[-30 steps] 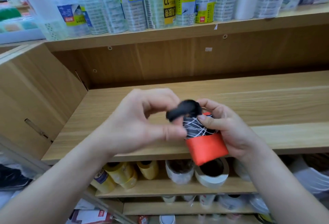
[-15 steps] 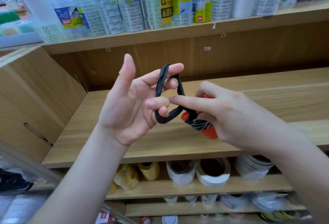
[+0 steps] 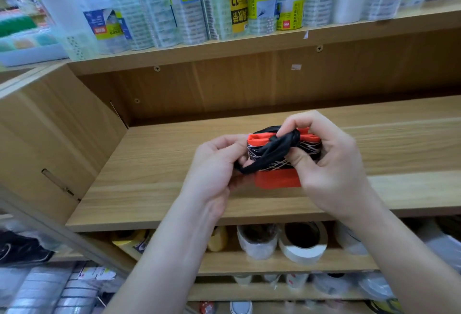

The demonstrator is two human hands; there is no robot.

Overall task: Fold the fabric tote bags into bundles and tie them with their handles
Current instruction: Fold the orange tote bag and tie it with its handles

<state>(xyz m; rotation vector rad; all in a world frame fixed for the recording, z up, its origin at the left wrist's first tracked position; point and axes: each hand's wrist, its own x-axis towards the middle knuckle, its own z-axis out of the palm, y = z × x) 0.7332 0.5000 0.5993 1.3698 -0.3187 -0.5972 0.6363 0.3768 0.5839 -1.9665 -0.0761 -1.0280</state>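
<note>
A folded tote bag bundle [image 3: 278,179], orange with a black band of white line pattern, is held above the wooden shelf [image 3: 154,164]. Its black handle [image 3: 270,151] is twisted and stretched slantwise across the bundle's front. My left hand [image 3: 214,171] pinches the lower left end of the handle loop. My right hand [image 3: 331,161] grips the bundle from the right, its fingers curled over the top and the thumb pressing on the front by the handle. The bundle's right side is hidden behind my right hand.
The shelf has a wooden back wall and a side panel [image 3: 45,134] on the left. Packs of wrapped tape rolls [image 3: 239,2] stand on the shelf above. Tape rolls [image 3: 303,241] lie on the shelf below.
The handle loop, held open on my left fingers half a second ago, has been pulled down over the bundle. Both hands have closed in around the bundle, which now faces me.
</note>
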